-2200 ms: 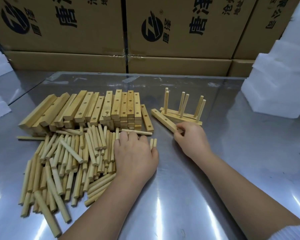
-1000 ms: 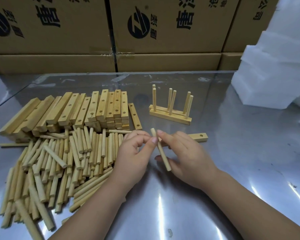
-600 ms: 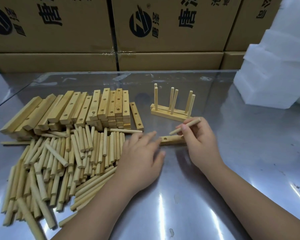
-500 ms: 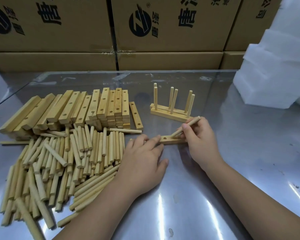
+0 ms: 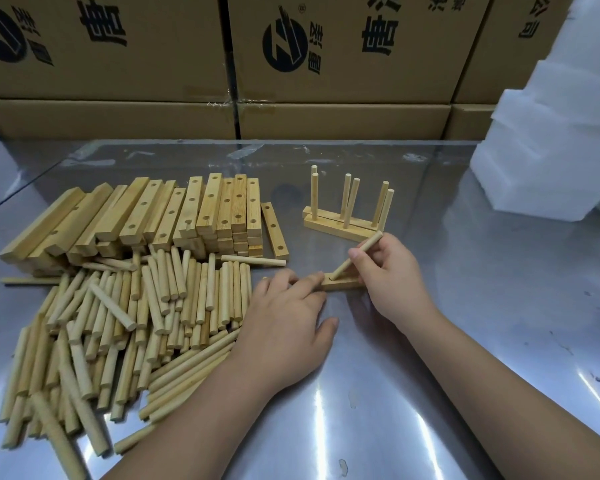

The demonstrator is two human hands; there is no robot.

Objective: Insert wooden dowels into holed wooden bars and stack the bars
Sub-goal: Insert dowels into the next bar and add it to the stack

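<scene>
Only two dowelled pale wooden bars (image 5: 340, 225) stand finished, far right on the shiny steel desk (image 5: 499, 306). The right hand (image 5: 395, 271) pinches a tilted round wooden dowel (image 5: 361, 252) into a third holed bar (image 5: 343, 284), which the left hand (image 5: 288, 320) steadies with flat fingers. A heap of bars (image 5: 153, 216) and loose dowels (image 5: 136, 323) wait at left.

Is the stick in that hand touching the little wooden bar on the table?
Touching. The head view shows the tilted dowel, pinched by the right hand, with its lower tip meeting a hole on top of the bar.
</scene>
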